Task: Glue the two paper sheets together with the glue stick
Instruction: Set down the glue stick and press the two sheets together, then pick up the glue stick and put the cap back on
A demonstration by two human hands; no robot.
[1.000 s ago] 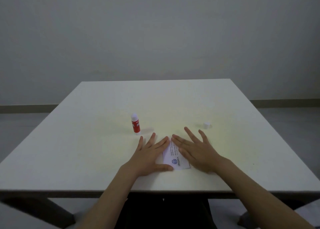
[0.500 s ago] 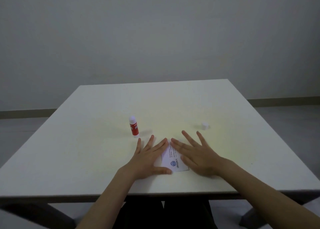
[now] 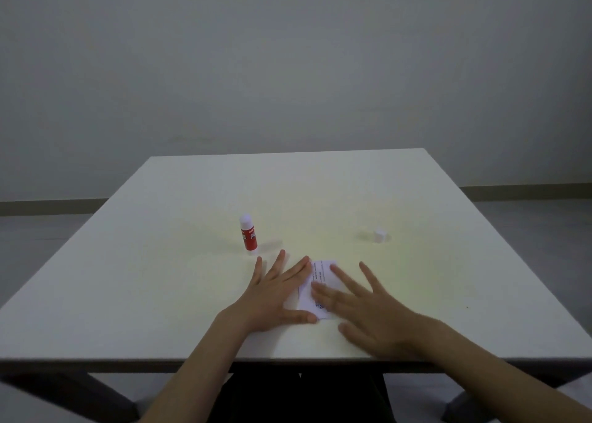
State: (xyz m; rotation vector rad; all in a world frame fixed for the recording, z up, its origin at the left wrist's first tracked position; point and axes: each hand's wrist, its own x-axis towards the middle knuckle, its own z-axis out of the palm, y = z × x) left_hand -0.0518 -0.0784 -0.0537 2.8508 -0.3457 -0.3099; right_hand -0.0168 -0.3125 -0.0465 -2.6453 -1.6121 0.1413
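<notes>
Under both flat hands (image 3: 275, 297), half-hidden printed paper (image 3: 320, 278).

light: dim, flat | shadows: faint, soft | focus: slightly soft | edges: wide-angle bowing

Flat hands (image 3: 275, 297) on paper (image 3: 320, 277)

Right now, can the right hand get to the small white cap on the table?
Probably yes. The right hand lies flat and open on the paper, holding nothing, and the white cap stands alone farther back on that side. Only bare table lies between them.
</notes>
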